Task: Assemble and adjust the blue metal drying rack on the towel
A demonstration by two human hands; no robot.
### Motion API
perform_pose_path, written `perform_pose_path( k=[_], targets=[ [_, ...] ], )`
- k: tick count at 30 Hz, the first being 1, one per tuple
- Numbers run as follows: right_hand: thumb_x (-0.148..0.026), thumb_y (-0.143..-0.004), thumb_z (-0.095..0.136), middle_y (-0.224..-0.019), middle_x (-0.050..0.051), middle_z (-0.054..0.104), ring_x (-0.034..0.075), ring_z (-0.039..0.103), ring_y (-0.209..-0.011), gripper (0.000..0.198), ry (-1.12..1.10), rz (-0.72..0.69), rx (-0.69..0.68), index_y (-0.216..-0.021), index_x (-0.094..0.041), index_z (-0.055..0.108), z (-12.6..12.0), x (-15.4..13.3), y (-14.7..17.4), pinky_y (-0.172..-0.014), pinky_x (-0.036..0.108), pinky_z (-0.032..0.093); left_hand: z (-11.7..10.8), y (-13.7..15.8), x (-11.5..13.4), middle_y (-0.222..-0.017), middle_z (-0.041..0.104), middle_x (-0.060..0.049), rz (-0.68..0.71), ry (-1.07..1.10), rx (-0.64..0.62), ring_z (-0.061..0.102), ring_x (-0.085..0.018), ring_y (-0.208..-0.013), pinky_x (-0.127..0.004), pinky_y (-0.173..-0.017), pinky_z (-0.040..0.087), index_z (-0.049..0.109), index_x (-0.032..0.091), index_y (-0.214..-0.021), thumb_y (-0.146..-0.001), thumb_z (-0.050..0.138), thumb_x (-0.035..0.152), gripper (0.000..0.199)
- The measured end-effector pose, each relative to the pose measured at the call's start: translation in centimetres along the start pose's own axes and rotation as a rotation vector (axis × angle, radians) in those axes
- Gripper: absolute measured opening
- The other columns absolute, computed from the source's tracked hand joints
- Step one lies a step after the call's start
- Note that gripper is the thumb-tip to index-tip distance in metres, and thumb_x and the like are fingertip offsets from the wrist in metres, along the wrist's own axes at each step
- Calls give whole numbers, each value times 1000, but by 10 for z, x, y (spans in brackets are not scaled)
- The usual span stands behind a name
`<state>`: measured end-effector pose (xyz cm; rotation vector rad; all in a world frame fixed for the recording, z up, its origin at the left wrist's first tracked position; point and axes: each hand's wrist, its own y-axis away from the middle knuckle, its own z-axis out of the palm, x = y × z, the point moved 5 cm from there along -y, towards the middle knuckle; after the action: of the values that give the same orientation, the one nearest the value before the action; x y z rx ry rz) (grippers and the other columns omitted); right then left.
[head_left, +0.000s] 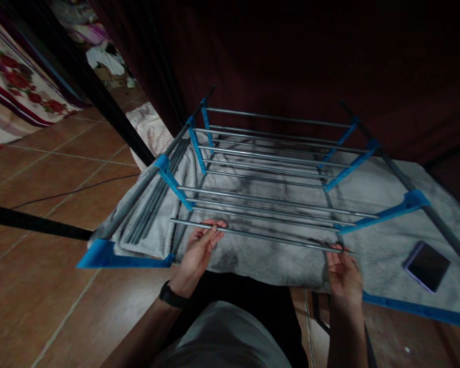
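A thin grey metal rod [268,235] lies level across both my hands, just in front of a rack built of grey tubes and blue plastic brackets. My left hand [203,243] pinches the rod near its left end, and a dark band circles that wrist. Close to the other end, my right hand [343,266] has its fingers round the rod. Several crossbars [276,202] span the rack between its left and right brackets. Nearest my left hand is the front left blue bracket [115,258]; the front right blue bracket [417,306] runs along the right.
Grey cloth [245,260] lies under the rack. Several loose rods [157,199] rest on it at the left. At the right is a dark phone [429,266]. A black pole [107,102] slants past the left side, and a cable [76,190] crosses the tiled floor [34,204].
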<state>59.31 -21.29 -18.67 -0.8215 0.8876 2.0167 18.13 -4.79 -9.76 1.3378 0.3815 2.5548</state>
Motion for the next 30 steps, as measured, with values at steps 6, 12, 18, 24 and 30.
perform_pose_path(
  k=[6,12,18,24,30],
  targets=[
    [-16,-76,79,-98,-1,74,11,72,-96,12,15,56,-3,-81,-22,70,-5,2,6,-100,29,58,34,19,-2,-101,78,-5,10,-94,-105,72,-18,-100,-33,-90,56,71,20,-95,-73,87,26,28],
    [-20,-74,83,-95,-2,74,10,72,-90,18,42,85,7,-87,-22,70,-7,10,10,-92,26,61,63,27,0,-102,78,-5,57,-189,-205,70,-18,-99,-33,-89,56,71,21,-94,-78,84,30,23],
    [-29,-77,83,-89,0,73,14,72,-89,17,63,100,10,-85,-22,69,-5,21,14,-97,33,59,84,31,-5,-101,79,-6,59,-213,-257,72,-23,-101,-37,-91,56,70,21,-100,-77,85,32,30],
    [-31,-77,85,-91,-1,73,14,72,-92,22,60,97,-45,-90,-23,69,12,22,25,-97,31,59,94,33,-9,-99,79,-7,69,-232,-287,73,-25,-101,-38,-91,57,70,21,-100,-75,86,36,34],
    [-26,-76,85,-90,-1,73,13,72,-86,21,-8,180,-51,-89,-22,69,40,27,46,-92,29,61,102,35,-8,-103,79,-8,107,-270,-336,73,-25,-103,-39,-92,57,68,20,-104,-78,84,38,35]
  ],
)
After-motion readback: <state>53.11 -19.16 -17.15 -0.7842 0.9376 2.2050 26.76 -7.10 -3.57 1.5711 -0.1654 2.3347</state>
